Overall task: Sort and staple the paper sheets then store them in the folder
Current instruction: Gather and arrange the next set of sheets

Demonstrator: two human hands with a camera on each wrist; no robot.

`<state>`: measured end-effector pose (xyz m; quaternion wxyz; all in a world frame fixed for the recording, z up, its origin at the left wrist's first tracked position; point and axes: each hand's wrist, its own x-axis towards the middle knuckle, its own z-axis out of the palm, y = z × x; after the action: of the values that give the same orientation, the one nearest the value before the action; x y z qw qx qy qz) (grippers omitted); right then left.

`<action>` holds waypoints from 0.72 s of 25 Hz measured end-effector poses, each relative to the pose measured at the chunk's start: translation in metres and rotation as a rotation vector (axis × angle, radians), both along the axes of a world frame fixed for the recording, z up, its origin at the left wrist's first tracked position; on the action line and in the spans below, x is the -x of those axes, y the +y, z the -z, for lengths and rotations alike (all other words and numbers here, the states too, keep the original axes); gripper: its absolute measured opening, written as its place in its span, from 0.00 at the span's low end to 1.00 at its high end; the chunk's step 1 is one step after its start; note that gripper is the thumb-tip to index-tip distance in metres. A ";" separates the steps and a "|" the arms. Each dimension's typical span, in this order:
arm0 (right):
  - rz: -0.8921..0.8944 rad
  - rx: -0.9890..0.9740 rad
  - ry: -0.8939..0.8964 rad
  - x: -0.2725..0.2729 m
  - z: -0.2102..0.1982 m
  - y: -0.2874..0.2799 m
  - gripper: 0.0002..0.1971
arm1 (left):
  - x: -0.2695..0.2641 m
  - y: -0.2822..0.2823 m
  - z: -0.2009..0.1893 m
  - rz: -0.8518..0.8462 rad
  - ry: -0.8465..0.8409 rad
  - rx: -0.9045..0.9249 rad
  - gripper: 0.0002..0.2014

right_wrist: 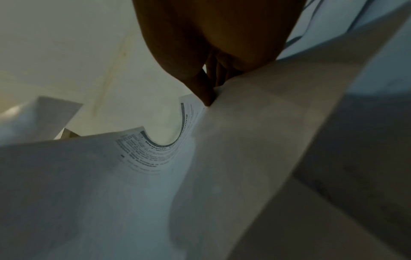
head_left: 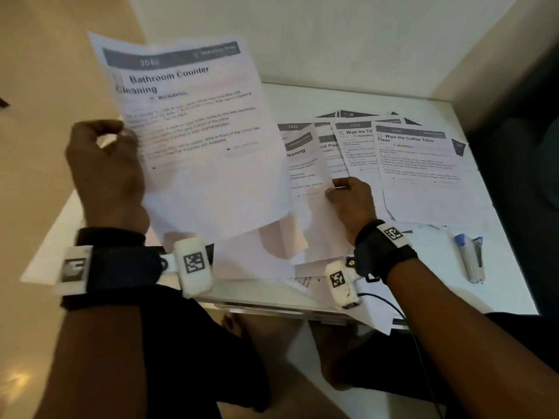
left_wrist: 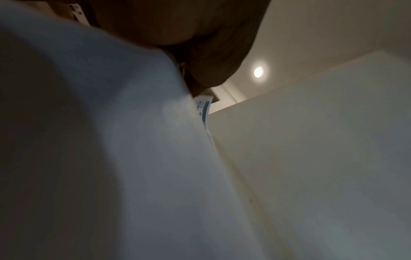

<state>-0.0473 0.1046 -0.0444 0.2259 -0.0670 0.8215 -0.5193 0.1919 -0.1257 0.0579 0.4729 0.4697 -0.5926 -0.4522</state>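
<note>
My left hand [head_left: 121,133] holds up a printed sheet headed "Bathroom Counter Cleaning" [head_left: 193,131] by its left edge, above the table's left side. In the left wrist view that sheet [left_wrist: 111,158] fills the frame under my left hand [left_wrist: 189,58]. Several more printed sheets [head_left: 417,173] lie fanned across the white table [head_left: 514,285]. My right hand [head_left: 335,189] pinches the edge of one sheet [head_left: 314,219] in the fan's middle. The right wrist view shows the fingertips [right_wrist: 208,100] gripping that curling sheet [right_wrist: 244,149]. A silver and blue stapler [head_left: 472,258] lies at the right front.
Walls close in the table behind and to the right. A dark flat edge [head_left: 400,322] peeks from under the papers at the front rim. My knees sit below the front edge. A cable [head_left: 390,303] trails from my right wrist.
</note>
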 end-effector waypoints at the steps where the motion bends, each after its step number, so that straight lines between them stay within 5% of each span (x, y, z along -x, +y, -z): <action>1: -0.018 -0.028 0.019 -0.001 -0.001 -0.004 0.12 | 0.007 0.004 0.011 0.008 -0.021 -0.071 0.04; 8: -0.104 -0.149 0.148 -0.006 -0.001 -0.007 0.13 | 0.036 0.009 0.054 -0.016 -0.007 -0.295 0.08; 13: -0.112 -0.159 0.233 -0.004 -0.005 -0.002 0.11 | 0.049 0.035 0.064 0.127 -0.450 -0.033 0.09; 18: -0.157 -0.243 0.164 -0.009 -0.015 -0.008 0.24 | 0.057 0.048 0.074 0.264 -0.698 -0.012 0.14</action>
<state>-0.0387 0.0968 -0.0297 0.2045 -0.1451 0.8861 -0.3899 0.1345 -0.0782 -0.0164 0.1771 0.5179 -0.7709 -0.3257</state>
